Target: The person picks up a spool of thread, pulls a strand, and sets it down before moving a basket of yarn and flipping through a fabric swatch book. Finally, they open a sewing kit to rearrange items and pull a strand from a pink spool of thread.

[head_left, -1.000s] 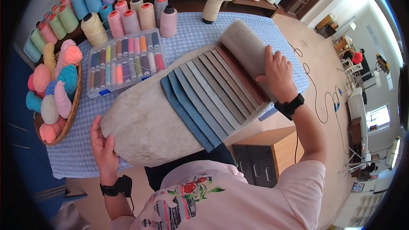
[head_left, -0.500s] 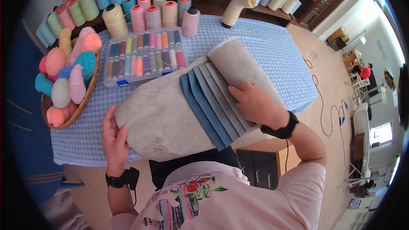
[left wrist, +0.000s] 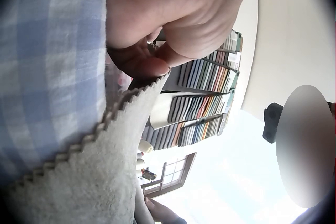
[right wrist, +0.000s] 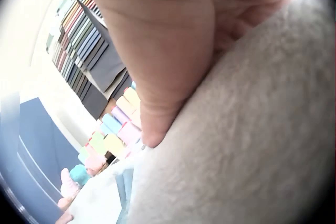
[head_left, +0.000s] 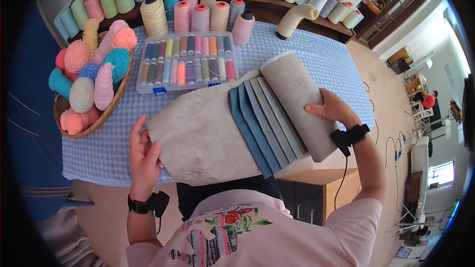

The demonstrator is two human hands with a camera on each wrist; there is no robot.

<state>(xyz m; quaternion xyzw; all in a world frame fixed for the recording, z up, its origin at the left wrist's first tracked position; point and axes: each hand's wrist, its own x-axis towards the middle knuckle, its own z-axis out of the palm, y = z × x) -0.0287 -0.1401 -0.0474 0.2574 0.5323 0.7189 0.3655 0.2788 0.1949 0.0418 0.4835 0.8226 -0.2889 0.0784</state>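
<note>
A fabric swatch book [head_left: 200, 136] with a pale grey-beige, zigzag-edged backing lies across the front of the table. Its far-right end is wound into a thick roll [head_left: 292, 94]. Overlapping blue and grey fabric strips [head_left: 255, 131] show between the roll and the flat backing. At the left edge, my left hand [head_left: 143, 160] pinches the backing; the left wrist view shows the thumb tip at the zigzag edge [left wrist: 113, 116]. My right hand [head_left: 337, 109] grips the roll from its right side, thumb on top and the other fingers hidden behind it.
Behind the book lies a clear plastic case [head_left: 185, 86] of small thread spools. A wicker basket [head_left: 111, 113] of yarn stands at the left. Several thread cones [head_left: 242, 28] line the back, with a bent cream cone [head_left: 294, 20] apart from them. A drawer cabinet [head_left: 339, 183] stands below.
The roll has moved left over the strips, covering the reddish-brown and taupe ones. My right hand reached over the strips, then went back to the roll's right side. My left hand keeps its hold.
</note>
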